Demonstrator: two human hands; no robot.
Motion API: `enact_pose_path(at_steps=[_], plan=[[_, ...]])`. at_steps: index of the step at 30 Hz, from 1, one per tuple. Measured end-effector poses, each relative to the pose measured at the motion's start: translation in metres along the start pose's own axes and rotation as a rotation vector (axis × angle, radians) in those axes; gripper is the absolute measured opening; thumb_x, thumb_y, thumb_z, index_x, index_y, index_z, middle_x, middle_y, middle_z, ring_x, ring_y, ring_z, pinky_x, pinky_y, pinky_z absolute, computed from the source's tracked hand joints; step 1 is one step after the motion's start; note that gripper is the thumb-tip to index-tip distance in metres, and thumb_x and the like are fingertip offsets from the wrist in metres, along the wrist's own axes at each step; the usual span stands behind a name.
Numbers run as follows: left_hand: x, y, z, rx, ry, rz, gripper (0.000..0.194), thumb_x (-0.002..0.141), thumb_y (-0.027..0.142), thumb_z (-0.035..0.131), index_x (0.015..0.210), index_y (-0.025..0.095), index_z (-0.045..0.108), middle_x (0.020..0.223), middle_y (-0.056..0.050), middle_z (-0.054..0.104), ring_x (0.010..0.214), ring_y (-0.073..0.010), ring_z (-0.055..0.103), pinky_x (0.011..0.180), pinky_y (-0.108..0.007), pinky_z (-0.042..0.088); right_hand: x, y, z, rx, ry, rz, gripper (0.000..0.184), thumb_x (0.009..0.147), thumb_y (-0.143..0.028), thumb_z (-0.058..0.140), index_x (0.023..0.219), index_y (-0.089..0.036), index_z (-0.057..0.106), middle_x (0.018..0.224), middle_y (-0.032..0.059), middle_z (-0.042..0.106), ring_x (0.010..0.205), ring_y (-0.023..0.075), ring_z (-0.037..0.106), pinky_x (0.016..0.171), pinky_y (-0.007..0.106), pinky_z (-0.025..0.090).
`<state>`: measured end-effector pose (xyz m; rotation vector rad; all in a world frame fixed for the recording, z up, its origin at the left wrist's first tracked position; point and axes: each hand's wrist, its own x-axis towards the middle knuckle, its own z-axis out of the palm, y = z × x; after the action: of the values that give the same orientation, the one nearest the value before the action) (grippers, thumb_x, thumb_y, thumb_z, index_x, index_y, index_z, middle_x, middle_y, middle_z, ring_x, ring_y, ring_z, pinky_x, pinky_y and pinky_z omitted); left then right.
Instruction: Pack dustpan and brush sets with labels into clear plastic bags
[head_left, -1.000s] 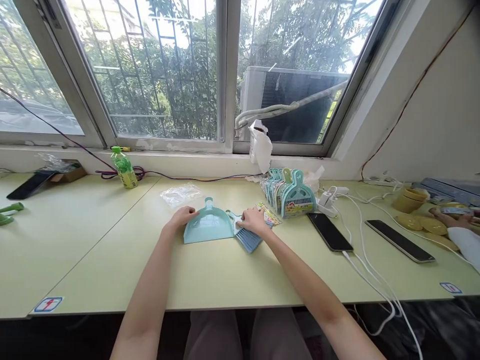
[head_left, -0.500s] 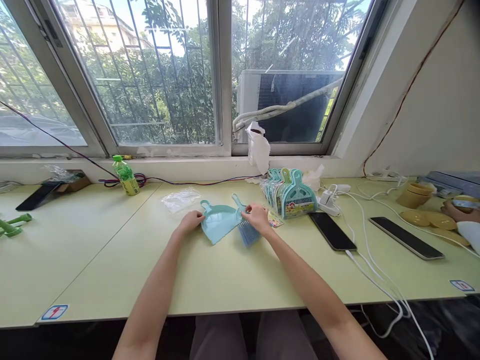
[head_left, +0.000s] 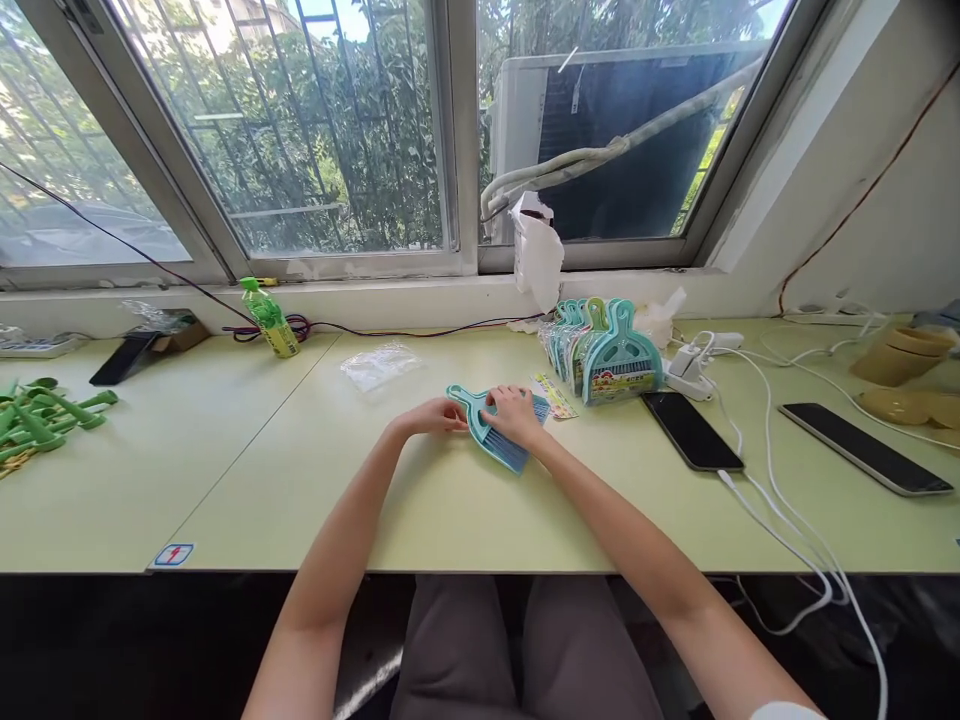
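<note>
A light teal dustpan point(head_left: 475, 428) is in my hands above the table, its looped handle toward the left. A small hand brush with blue-grey bristles point(head_left: 508, 452) lies against it, the two largely overlapping. My left hand point(head_left: 436, 415) is closed at the dustpan's handle end, with its fingertips partly hidden beneath. Over the brush, my right hand point(head_left: 514, 412) presses with bent fingers and grips it against the pan. A colourful printed card point(head_left: 555, 396) lies just beyond my right hand.
A row of packed dustpan-and-brush sets point(head_left: 619, 355) stands at the back right. Clear plastic film point(head_left: 381, 367) and a green bottle point(head_left: 270, 318) are further left. A phone point(head_left: 691, 430) and white cables point(head_left: 787, 500) lie right; green parts point(head_left: 45, 420) are piled far left.
The brush, earlier apart on the dustpan's right, is now laid against the pan. The dustpan has turned and my hands have come closer together. The view has tilted down.
</note>
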<state>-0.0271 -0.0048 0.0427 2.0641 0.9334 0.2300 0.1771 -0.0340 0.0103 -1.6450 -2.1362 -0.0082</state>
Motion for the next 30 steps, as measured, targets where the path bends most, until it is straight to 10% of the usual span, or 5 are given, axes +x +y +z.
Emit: enact_pose_path(at_steps=[4, 8, 15, 30], plan=[[-0.005, -0.016, -0.010, 0.363, 0.442, 0.006, 0.018, 0.074, 0.029, 0.064, 0.090, 0.020, 0.064, 0.064, 0.001, 0.054, 0.064, -0.0172, 0.052, 0.062, -0.029, 0.039, -0.001, -0.001, 0.005, 0.040, 0.004, -0.027, 0.015, 0.089, -0.033, 0.049, 0.093, -0.020, 0.057, 0.104, 0.0076, 0.065, 0.103, 0.0241, 0.051, 0.090, 0.038, 0.027], [-0.005, -0.023, -0.008, 0.831, 0.702, 0.140, 0.052, 0.072, 0.017, 0.069, 0.121, 0.022, 0.054, 0.108, -0.011, 0.060, 0.105, -0.0288, 0.053, 0.089, -0.041, 0.041, -0.002, -0.002, 0.009, 0.047, 0.003, -0.053, 0.015, 0.091, -0.031, 0.049, 0.097, -0.020, 0.056, 0.108, 0.0079, 0.064, 0.105, 0.0242, 0.049, 0.089, 0.037, 0.028], [0.011, -0.027, 0.013, 1.131, 0.480, 0.402, 0.038, 0.088, 0.001, 0.038, 0.115, 0.016, 0.060, 0.116, -0.013, 0.064, 0.109, -0.0213, 0.059, 0.097, -0.037, 0.044, 0.000, -0.001, 0.017, 0.088, 0.011, -0.064, 0.016, 0.092, -0.030, 0.048, 0.101, -0.019, 0.056, 0.110, 0.0076, 0.063, 0.107, 0.0241, 0.049, 0.088, 0.036, 0.031], [0.013, -0.039, 0.016, 0.910, 0.494, 0.355, 0.047, 0.086, 0.001, 0.036, 0.125, 0.012, 0.058, 0.133, -0.016, 0.054, 0.125, -0.0241, 0.051, 0.106, -0.040, 0.041, 0.003, 0.006, 0.018, 0.139, 0.046, -0.091, 0.015, 0.092, -0.029, 0.047, 0.101, -0.020, 0.056, 0.110, 0.0079, 0.063, 0.110, 0.0234, 0.050, 0.093, 0.037, 0.034]])
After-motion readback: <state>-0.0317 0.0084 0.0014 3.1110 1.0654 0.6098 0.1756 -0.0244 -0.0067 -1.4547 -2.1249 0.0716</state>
